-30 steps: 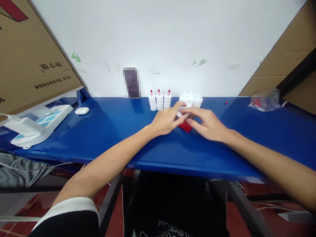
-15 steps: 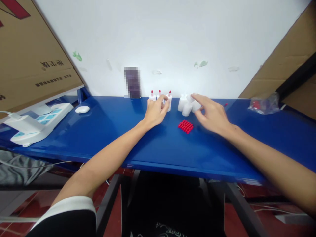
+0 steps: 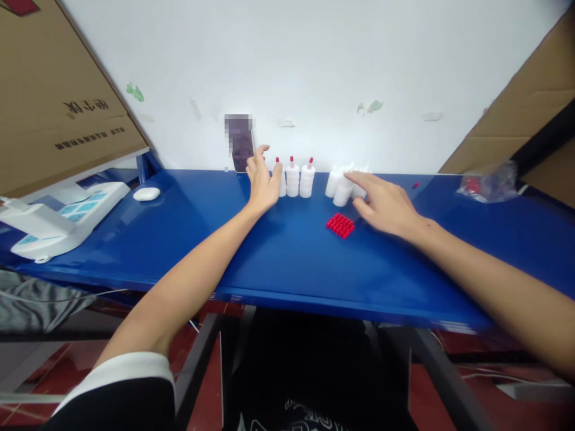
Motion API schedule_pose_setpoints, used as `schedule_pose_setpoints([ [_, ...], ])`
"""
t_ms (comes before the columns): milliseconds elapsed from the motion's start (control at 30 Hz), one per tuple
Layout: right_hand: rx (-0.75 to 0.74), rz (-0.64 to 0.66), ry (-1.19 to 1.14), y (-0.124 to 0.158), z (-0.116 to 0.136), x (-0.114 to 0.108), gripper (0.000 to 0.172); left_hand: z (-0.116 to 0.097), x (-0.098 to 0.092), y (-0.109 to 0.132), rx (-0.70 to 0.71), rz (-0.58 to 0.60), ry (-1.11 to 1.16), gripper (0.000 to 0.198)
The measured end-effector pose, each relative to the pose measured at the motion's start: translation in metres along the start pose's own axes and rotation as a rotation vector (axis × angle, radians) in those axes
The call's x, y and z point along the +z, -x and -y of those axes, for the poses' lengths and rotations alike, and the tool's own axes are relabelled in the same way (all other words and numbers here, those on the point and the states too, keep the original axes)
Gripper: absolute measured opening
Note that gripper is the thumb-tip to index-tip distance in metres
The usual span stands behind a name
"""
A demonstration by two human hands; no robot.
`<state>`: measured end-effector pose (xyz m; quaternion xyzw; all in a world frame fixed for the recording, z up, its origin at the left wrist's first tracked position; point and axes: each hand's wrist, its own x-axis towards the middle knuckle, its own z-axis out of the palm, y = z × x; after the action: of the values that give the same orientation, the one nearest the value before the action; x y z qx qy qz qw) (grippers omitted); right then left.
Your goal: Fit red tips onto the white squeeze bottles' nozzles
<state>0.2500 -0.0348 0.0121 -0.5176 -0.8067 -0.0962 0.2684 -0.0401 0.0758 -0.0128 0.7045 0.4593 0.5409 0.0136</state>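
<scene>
The left arm (image 3: 193, 281) slants up from the lower left, elbow slightly bent, to a left hand (image 3: 263, 182) raised with its back largely toward the viewer, fingers upward and thumb apart from them. The right arm (image 3: 489, 281) reaches in from the lower right to a right hand (image 3: 387, 202) held palm down, index finger pointing left, thumb lower and spread from it, the remaining fingers mostly hidden.
</scene>
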Motion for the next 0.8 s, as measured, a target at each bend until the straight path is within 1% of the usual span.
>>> schedule_pose_setpoints([
  [100,0.001,0.003,0.003,0.0,0.001,0.001,0.06,0.011,0.007,0.002,-0.083,0.103,0.051,0.044],
  [167,-0.008,-0.01,-0.012,0.0,0.001,0.001,0.059,0.014,0.01,0.003,-0.088,0.148,0.071,0.041],
  [233,-0.015,-0.018,-0.032,0.001,0.001,0.001,0.059,0.015,0.01,0.003,-0.06,0.158,0.072,0.036],
  [333,0.0,-0.026,-0.054,0.002,0.002,-0.001,0.057,0.017,0.009,0.001,-0.036,0.124,0.062,0.029],
  [433,0.031,-0.065,-0.091,0.003,0.003,-0.003,0.052,0.022,0.007,-0.002,-0.066,0.089,0.065,0.025],
  [567,0.067,-0.149,-0.161,0.003,0.004,-0.006,0.037,0.027,0.006,-0.005,-0.143,0.115,0.108,0.026],
  [600,0.072,-0.157,-0.18,0.003,0.004,-0.006,0.034,0.027,0.005,-0.005,-0.147,0.107,0.108,0.027],
  [667,0.088,-0.175,-0.218,0.004,0.007,-0.007,0.032,0.024,0.003,-0.004,-0.137,0.05,0.099,0.029],
  [733,0.117,-0.185,-0.27,0.005,0.011,-0.009,0.036,0.016,0.0,-0.002,-0.104,-0.012,0.098,0.03],
  [800,0.144,-0.182,-0.331,0.008,0.015,-0.012,0.049,0.001,-0.006,0.002,-0.017,-0.013,0.107,0.028],
])
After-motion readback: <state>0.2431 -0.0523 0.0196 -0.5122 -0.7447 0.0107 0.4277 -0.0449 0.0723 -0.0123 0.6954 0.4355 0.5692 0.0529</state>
